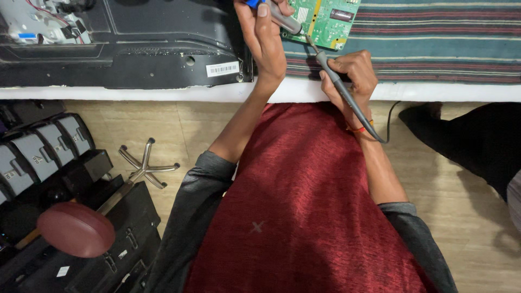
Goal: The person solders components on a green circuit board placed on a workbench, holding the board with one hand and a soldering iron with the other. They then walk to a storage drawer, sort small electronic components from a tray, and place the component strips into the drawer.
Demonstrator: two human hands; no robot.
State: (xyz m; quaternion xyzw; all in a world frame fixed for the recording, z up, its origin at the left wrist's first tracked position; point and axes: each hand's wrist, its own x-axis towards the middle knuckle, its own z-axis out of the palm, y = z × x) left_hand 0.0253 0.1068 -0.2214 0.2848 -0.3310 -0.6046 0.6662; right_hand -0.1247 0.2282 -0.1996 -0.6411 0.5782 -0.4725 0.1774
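Head view: left hand (pixel 264 40) has fingers clamped on one grey soldering iron (pixel 282 17) over one green circuit board (pixel 324 20) on the striped cloth (pixel 434 43) of the desk (pixel 163 93), right hand (pixel 351 73) fingers clamped on one grey probe (pixel 339 89).

I see my left hand (pixel 264 38) gripping a grey tool with a blue end (pixel 275 12) at the edge of the green circuit board (pixel 323 20); my right hand (pixel 351 73) pinches a grey probe (pixel 332 76), its tip touching the board; both rest over the striped cloth (pixel 439 43); a black panel (pixel 125 49) lies just beside my left hand.
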